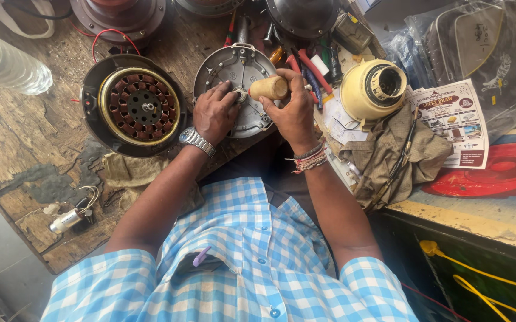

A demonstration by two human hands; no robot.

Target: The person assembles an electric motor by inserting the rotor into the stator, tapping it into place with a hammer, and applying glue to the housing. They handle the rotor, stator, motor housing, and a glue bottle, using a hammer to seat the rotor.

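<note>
A round grey metal motor cover (237,65) lies on the worn wooden bench in front of me. My left hand (214,113) presses down on it, fingertips at the small bearing in its centre. My right hand (293,110) grips a tool by its pale wooden handle (268,87), the handle lying sideways with its end at the cover's centre. A metal watch sits on my left wrist and thread bands on my right.
To the left sits a motor stator (138,106) with copper windings in a dark shell. A cream motor housing (372,88) rests on a rag at right. Pliers and screwdrivers (308,68), a plastic bottle (4,62), a leaflet (456,122) and a capacitor (67,219) lie around.
</note>
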